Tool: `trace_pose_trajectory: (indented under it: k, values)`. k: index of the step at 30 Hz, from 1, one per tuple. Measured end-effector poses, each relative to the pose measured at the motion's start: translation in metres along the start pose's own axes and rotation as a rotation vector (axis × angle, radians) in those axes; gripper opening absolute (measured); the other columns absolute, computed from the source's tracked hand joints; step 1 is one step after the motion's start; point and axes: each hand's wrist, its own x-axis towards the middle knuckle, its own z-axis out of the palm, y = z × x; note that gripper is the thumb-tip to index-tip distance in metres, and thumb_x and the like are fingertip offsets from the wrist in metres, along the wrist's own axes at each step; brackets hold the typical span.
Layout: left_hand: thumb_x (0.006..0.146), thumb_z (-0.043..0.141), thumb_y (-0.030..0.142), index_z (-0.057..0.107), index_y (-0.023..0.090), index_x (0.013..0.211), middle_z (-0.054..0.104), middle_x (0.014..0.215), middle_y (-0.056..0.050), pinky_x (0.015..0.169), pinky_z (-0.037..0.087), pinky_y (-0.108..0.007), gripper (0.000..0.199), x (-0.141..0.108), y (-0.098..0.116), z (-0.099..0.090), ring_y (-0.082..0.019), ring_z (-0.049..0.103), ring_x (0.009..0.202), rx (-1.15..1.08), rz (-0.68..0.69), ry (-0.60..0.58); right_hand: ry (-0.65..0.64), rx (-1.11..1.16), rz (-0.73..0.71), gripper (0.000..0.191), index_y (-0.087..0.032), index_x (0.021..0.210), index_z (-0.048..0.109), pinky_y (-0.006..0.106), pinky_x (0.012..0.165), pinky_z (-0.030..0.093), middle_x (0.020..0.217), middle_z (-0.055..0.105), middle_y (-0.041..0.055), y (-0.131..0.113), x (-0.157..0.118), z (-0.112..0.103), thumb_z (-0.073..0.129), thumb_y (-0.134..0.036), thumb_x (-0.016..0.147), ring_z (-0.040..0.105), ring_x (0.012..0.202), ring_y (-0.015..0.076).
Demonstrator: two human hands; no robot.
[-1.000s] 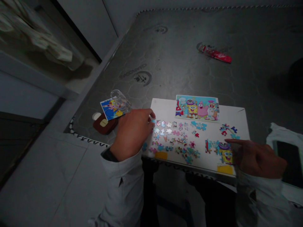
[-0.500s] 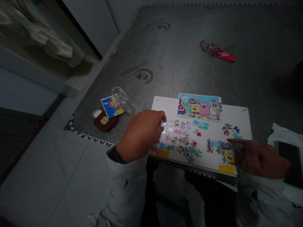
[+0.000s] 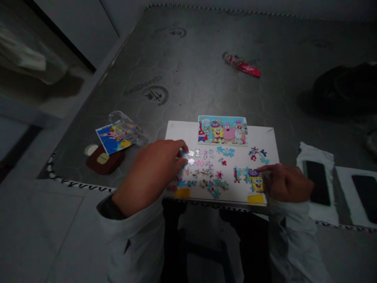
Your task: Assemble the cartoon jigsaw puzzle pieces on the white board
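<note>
The left hand [image 3: 153,165] has shifted rightward over the loose puzzle pieces [image 3: 210,183]; whether it grips one, I cannot tell. The right hand [image 3: 287,183], forefinger extended, points at the joined section [image 3: 256,183]; its grip is unclear. The board [image 3: 260,135] lies along the desk's [image 3: 191,98] near edge. A brown case [image 3: 111,162], contents hidden, sits left.

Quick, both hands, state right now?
Left hand: at loose pieces; grip cannot be told.
Right hand: index finger extended at joined puzzle section, nothing visibly held.
</note>
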Motion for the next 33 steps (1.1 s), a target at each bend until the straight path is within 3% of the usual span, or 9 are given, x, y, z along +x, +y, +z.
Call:
trace_pose_trajectory:
  k: [6,16,23,33]
  values:
    - [0.100,0.065,0.029,0.080,0.027,0.118,0.084,0.114,-0.007,0.087,0.056,-0.039,0.023,0.001,-0.001,0.004,-0.029,0.078,0.098,-0.010,0.032,0.024,0.090,-0.014,-0.006,0.058,-0.021,0.076,0.080,0.035,0.071,0.040,0.061,0.070,0.0013,-0.016,0.003,0.002,0.039,-0.034,0.116,0.063,0.059,0.0143]
    - [0.100,0.061,0.035,0.080,0.030,0.116,0.085,0.105,-0.008,0.078,0.057,-0.040,0.025,0.005,-0.004,0.011,-0.030,0.078,0.084,-0.001,0.052,0.039,0.090,0.036,0.036,0.058,-0.022,0.069,0.074,0.035,0.075,0.039,0.063,0.071,0.0004,-0.021,0.003,0.004,0.041,-0.036,0.115,0.064,0.060,0.0143]
    - [0.099,0.060,0.035,0.079,0.028,0.116,0.083,0.108,-0.007,0.082,0.055,-0.039,0.027,0.003,-0.004,0.009,-0.029,0.077,0.091,-0.028,0.044,-0.015,0.096,0.038,0.014,0.061,-0.023,0.070,0.077,0.035,0.072,0.039,0.062,0.070,0.0006,-0.020,0.003,0.004,0.039,-0.038,0.115,0.063,0.058,0.0143]
    - [0.091,0.068,0.023,0.082,0.029,0.109,0.082,0.098,-0.004,0.072,0.043,-0.031,0.023,0.002,0.012,0.004,-0.022,0.070,0.079,0.011,0.022,-0.185,0.033,0.036,0.060,0.063,-0.024,0.074,0.079,0.037,0.067,0.041,0.054,0.064,0.0016,-0.015,0.001,0.001,0.037,-0.046,0.116,0.061,0.054,0.0168]
